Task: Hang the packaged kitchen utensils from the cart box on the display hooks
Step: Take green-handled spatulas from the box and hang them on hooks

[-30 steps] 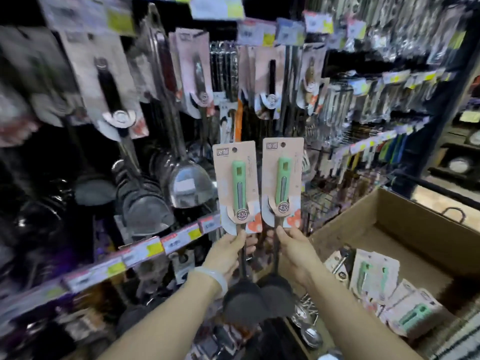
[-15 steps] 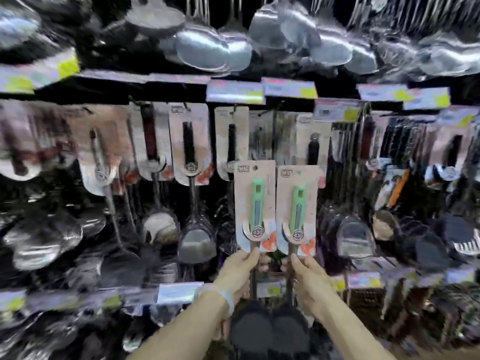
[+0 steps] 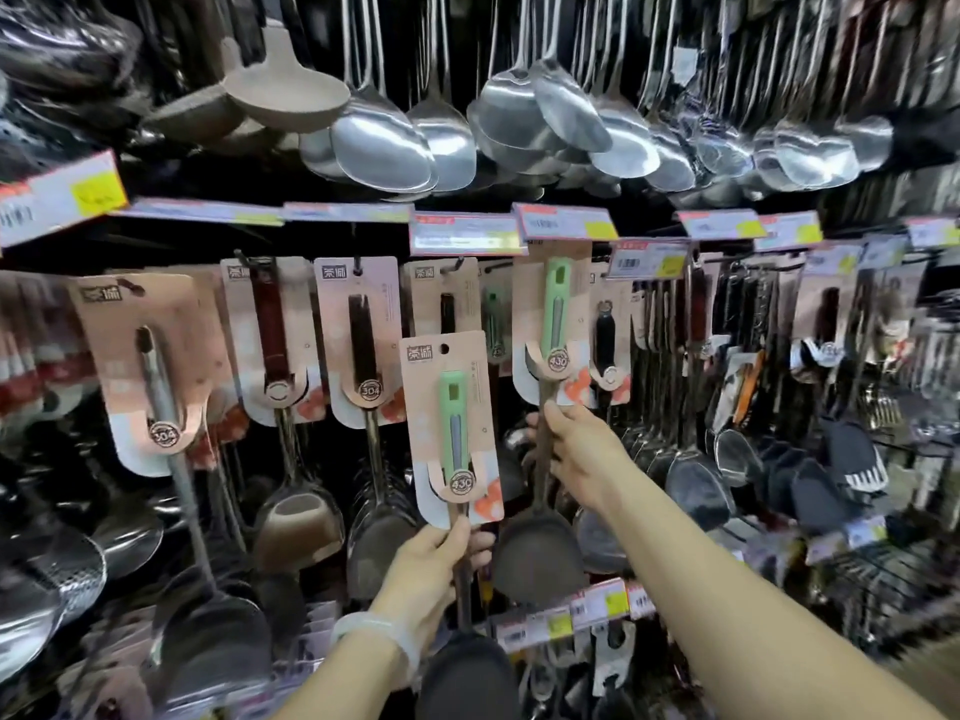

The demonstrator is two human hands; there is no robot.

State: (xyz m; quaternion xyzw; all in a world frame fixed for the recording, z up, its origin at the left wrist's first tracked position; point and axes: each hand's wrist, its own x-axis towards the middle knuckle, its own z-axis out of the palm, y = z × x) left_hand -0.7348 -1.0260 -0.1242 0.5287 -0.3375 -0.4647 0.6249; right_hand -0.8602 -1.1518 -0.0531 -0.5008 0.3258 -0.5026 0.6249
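1. The right hand [image 3: 576,454] is raised to the display, its fingers curled round the thin metal shaft of a green-handled spatula [image 3: 553,324] just below its card.
2. That spatula's pink card sits high among the hanging packs, its top edge up against a price tag [image 3: 566,223]. Whether the card's hole is on a hook cannot be told, as the tag covers it.
3. Its dark blade [image 3: 537,558] hangs below the right hand, in front of the lower price strip [image 3: 576,613].
4. The left hand [image 3: 431,569] grips the shaft of a second green-handled spatula [image 3: 452,428], thumb in front, just under that card's bottom edge.
5. This second pack is held upright and lower, apart from the hooks; the round hole near the top of its card is free. Its dark blade [image 3: 467,678] reaches the bottom of the picture.
6. A pale bracelet [image 3: 379,639] circles the left wrist.
7. To the left of the held packs, carded ladles [image 3: 363,340] with dark handles hang in a row.
8. Along the top, steel ladle bowls [image 3: 384,148] hang crowded together.
9. To the right, black slotted turners [image 3: 852,459] hang on the rack.
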